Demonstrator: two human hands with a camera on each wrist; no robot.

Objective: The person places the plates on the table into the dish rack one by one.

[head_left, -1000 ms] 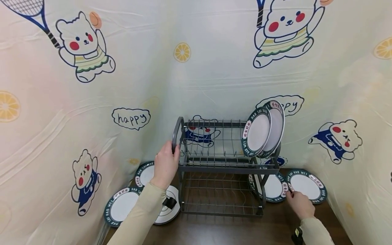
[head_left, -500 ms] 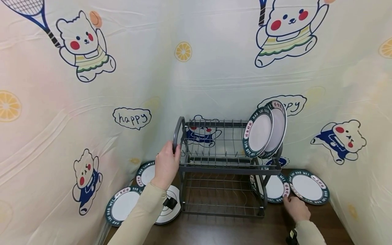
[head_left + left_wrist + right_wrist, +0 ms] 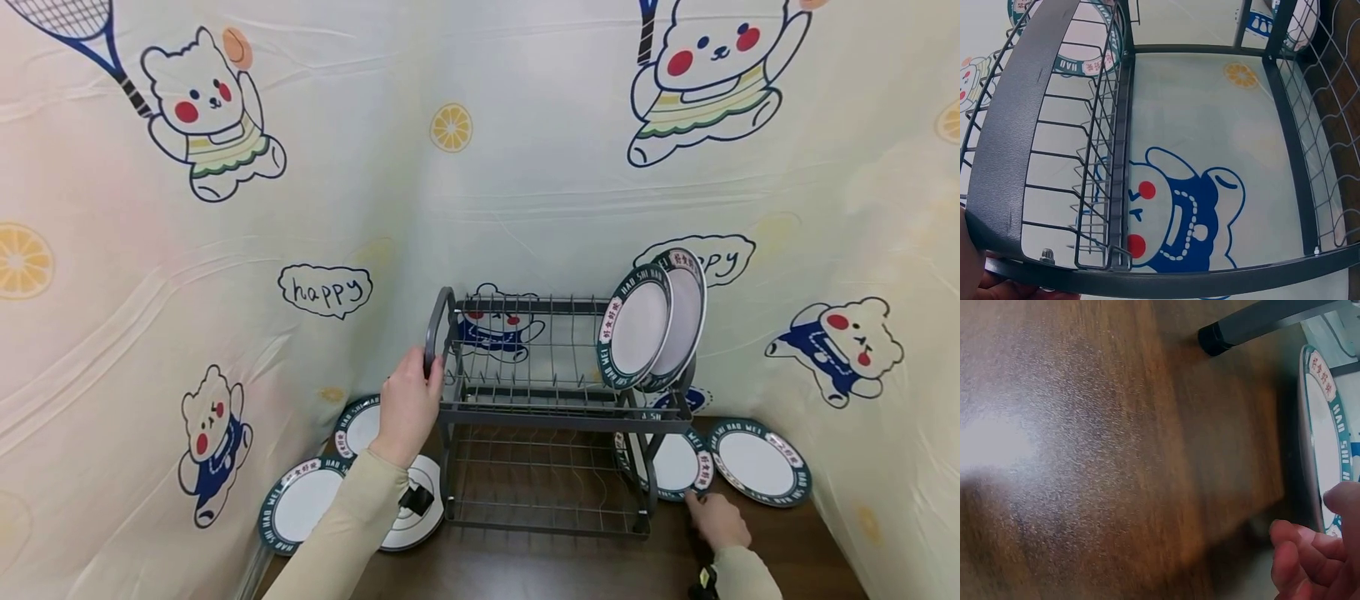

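Observation:
My left hand (image 3: 408,407) grips the left side handle of a dark grey two-tier dish rack (image 3: 562,421). In the left wrist view the rack's wide side bar (image 3: 1013,137) runs up from the hand, whose fingers are partly hidden. At the right, my right hand (image 3: 718,521) is at the front rim of a white plate with a green lettered border (image 3: 675,462), lying partly behind the rack's leg. In the right wrist view the thumb lies over the plate (image 3: 1325,437), with the loosely bent fingers outside its rim; firm contact is not visible.
Two plates (image 3: 637,329) stand tilted in the upper tier's right end. Another plate (image 3: 759,462) lies at the far right. Several plates (image 3: 303,504) lie at the left, one bearing a black object (image 3: 417,498). A patterned curtain (image 3: 525,167) hangs behind the brown table (image 3: 510,567).
My right hand has moved left and toward me, from between the two right-hand plates to the nearer plate's front rim. My left hand keeps its grip on the rack.

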